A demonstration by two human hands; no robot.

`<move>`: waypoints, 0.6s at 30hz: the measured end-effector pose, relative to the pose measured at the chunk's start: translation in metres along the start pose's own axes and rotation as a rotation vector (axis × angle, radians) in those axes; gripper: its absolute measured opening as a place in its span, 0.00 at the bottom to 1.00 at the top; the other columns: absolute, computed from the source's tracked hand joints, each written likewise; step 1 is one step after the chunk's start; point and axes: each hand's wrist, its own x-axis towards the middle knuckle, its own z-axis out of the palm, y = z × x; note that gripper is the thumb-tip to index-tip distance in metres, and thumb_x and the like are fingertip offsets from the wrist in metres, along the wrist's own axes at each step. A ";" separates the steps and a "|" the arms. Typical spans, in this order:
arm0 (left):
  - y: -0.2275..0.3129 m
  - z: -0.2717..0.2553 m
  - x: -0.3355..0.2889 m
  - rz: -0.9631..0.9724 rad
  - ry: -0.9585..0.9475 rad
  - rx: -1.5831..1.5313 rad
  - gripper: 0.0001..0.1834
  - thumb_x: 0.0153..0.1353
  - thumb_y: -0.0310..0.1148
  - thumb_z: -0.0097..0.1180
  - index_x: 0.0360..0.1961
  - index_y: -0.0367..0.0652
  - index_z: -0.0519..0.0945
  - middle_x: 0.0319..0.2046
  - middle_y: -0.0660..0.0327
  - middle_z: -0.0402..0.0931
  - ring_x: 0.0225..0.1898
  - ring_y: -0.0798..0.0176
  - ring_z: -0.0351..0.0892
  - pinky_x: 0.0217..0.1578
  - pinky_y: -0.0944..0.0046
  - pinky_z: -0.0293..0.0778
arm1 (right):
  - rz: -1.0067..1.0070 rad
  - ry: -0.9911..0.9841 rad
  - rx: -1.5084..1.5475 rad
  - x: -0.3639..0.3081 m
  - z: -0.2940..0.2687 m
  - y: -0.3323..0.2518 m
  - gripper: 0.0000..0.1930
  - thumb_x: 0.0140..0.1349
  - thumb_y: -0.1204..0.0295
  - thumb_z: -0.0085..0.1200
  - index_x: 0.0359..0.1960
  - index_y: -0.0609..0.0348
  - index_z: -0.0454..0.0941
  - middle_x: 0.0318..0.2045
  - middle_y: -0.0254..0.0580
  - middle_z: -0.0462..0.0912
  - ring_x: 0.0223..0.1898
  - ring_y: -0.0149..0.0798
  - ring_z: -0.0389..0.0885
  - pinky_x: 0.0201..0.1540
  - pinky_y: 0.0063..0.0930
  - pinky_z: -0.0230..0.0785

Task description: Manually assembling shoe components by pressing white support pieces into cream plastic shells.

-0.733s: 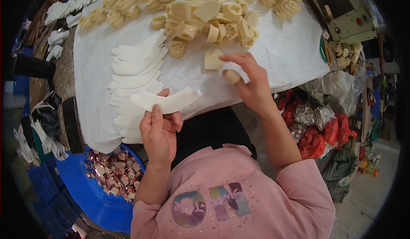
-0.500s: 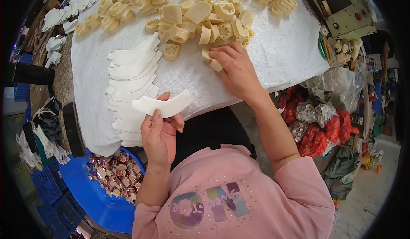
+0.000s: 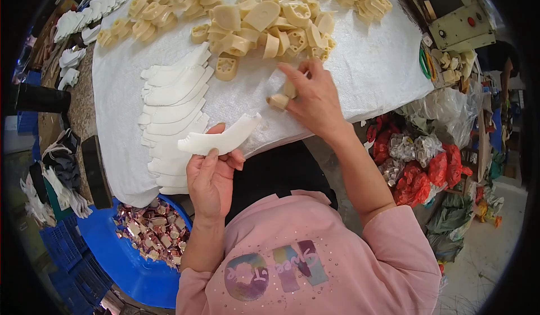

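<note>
My left hand (image 3: 211, 183) pinches a curved white strip (image 3: 222, 142), like a heel cover, between thumb and fingers above the near table edge. Over the cloth to its right, my right hand (image 3: 316, 98) is closed around a beige block, apparently a plastic shoe heel (image 3: 290, 88). A second beige heel (image 3: 278, 100) shows just below its fingers; whether it is held or lying on the cloth I cannot tell. Ahead lies a pile of such beige heels (image 3: 261, 17), some with hollow ribbed ends showing. A row of overlapping white strips (image 3: 171, 109) lies left of the pile.
White cloth (image 3: 242, 87) covers the table. More heels (image 3: 365, 0) lie at the back. A blue basin (image 3: 129, 278) of shiny pinkish pieces stands lower left. Red plastic bags (image 3: 413, 185) are heaped at right, below a greenish machine (image 3: 464, 28).
My right hand has drawn slightly nearer with its fingers lifting and blurred, and the beige heels have shifted toward me. My left hand has tilted the white strip a little.
</note>
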 end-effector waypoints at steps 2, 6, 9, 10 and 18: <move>0.001 0.002 0.000 0.009 0.004 -0.024 0.21 0.65 0.30 0.40 0.57 0.29 0.66 0.31 0.53 0.74 0.30 0.64 0.71 0.30 0.67 0.67 | -0.030 -0.006 -0.131 -0.005 -0.012 0.001 0.31 0.42 0.61 0.66 0.53 0.47 0.72 0.37 0.44 0.69 0.43 0.47 0.67 0.46 0.39 0.61; 0.003 0.007 0.000 0.024 0.047 -0.054 0.20 0.67 0.33 0.40 0.55 0.29 0.67 0.29 0.54 0.74 0.29 0.65 0.71 0.30 0.68 0.67 | -0.080 -0.005 -0.077 -0.010 -0.021 0.012 0.33 0.41 0.63 0.67 0.54 0.50 0.71 0.40 0.47 0.69 0.44 0.49 0.65 0.48 0.41 0.59; 0.003 0.005 0.000 0.023 0.033 0.035 0.21 0.68 0.36 0.39 0.53 0.29 0.69 0.27 0.56 0.74 0.28 0.66 0.71 0.30 0.68 0.67 | -0.097 0.024 -0.056 -0.017 -0.022 0.027 0.25 0.47 0.76 0.60 0.51 0.54 0.72 0.41 0.49 0.69 0.45 0.51 0.64 0.49 0.40 0.60; 0.003 0.006 0.000 0.033 0.045 0.035 0.21 0.68 0.36 0.39 0.53 0.29 0.69 0.27 0.56 0.74 0.28 0.66 0.71 0.30 0.68 0.67 | -0.112 0.071 -0.064 -0.017 -0.020 0.030 0.23 0.48 0.81 0.57 0.49 0.56 0.73 0.42 0.49 0.69 0.46 0.52 0.64 0.50 0.40 0.61; -0.001 0.007 -0.004 0.099 0.054 0.046 0.19 0.69 0.34 0.40 0.50 0.27 0.71 0.46 0.50 0.74 0.39 0.67 0.73 0.40 0.67 0.68 | -0.383 0.228 0.694 -0.035 -0.018 -0.053 0.21 0.48 0.82 0.62 0.45 0.60 0.73 0.35 0.47 0.80 0.37 0.43 0.79 0.38 0.28 0.73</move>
